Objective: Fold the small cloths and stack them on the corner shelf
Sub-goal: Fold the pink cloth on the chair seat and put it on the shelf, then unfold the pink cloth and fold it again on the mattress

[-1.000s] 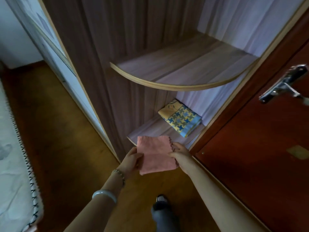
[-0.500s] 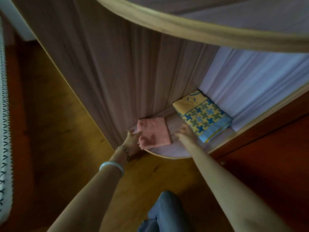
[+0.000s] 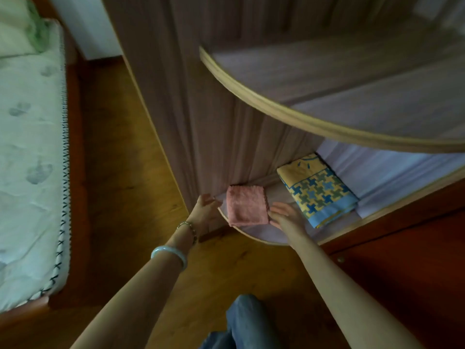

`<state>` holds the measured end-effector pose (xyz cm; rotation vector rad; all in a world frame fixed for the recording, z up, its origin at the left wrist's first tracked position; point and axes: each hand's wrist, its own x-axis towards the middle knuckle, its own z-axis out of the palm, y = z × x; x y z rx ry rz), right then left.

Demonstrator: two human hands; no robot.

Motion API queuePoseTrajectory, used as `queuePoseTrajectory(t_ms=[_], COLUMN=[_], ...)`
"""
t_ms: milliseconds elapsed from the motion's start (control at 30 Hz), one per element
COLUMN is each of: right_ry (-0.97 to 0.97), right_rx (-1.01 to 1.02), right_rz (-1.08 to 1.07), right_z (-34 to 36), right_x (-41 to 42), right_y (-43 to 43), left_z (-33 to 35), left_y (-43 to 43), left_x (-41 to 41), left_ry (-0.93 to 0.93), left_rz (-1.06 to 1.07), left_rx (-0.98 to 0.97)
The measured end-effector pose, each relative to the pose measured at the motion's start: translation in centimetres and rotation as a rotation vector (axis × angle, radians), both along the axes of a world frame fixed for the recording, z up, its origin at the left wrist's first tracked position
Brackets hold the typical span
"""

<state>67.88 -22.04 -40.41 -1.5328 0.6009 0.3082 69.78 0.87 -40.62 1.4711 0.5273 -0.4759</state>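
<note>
The folded pink cloth lies flat on the lower corner shelf, directly between the hands. The left hand is released, fingers relaxed, just beside its left edge. The right hand, fingers straight, appears to touch its right edge. The yellow-and-blue patterned cloth lies just right of it.

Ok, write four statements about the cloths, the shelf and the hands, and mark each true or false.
1. The pink cloth lies on the lower shelf. True.
2. It sits on top of the patterned cloth. False: they lie side by side, apart.
3. The left hand grips the pink cloth. False: it is open, beside the cloth's left edge.
4. The right hand is at the pink cloth's right edge, fingers straight. True.
</note>
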Motion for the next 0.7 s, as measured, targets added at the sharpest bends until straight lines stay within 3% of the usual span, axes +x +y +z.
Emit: queuePoseTrajectory(t_ms=[133, 267, 467, 700], right_ry=[-0.044, -0.064, -0.172, -0.339], right_rx=[0.022, 0.087, 0.078, 0.168], right_rz=[0.071, 0.179, 0.573, 0.857], right_z=[5.0, 11.0, 16.9, 23.1], right_x=[-1.1, -2.8, -5.3, -10.6], right_y=[2.6, 6.7, 16.0, 28.9], left_z=[6.5, 13.3, 20.9, 25.7], left_y=[3.9, 8.7, 15.4, 22.9], left_x=[-3.2, -9.9, -19.1, -30.4], left_ry=[-0.020, -0.169, -0.314, -0.504], left_rz=[0.252, 0.489, 0.747, 0.944], left_rx=[-0.113, -0.195, -0.013, 0.234])
